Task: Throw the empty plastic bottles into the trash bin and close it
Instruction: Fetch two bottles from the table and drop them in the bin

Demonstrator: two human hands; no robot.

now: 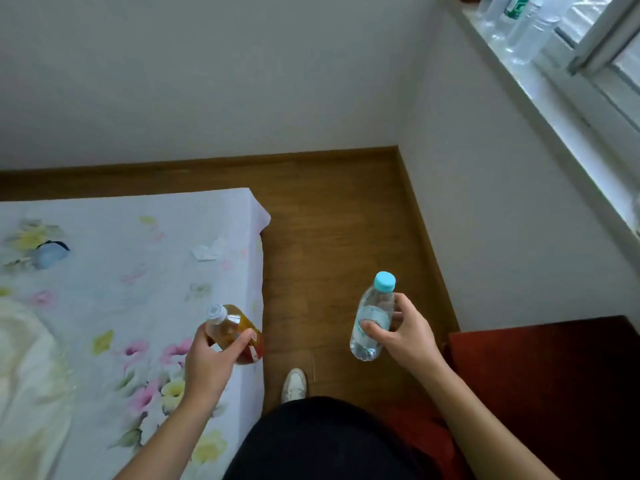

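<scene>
Head view looks down on both hands, held out over the strip between a bed (104,271) and a dark red piece of furniture (554,393). The left hand (207,358) grips an amber bottle (237,322) with a white cap, its fingers (242,338) curled round the body. This bottle tilts with its cap up and to the left, above the bed's edge. The right hand (405,337) grips a clear bottle (372,315) with a light blue cap, thumb and fingers wrapped round its middle and the cap pointing up. It hangs over the wooden floor (329,220), well apart from the amber bottle. A white flowered sheet covers the bed. A white shoe (294,384) shows on the floor between the two arms. On the window sill (554,98) at upper right stand several more clear bottles (523,32), one with green on it.
</scene>
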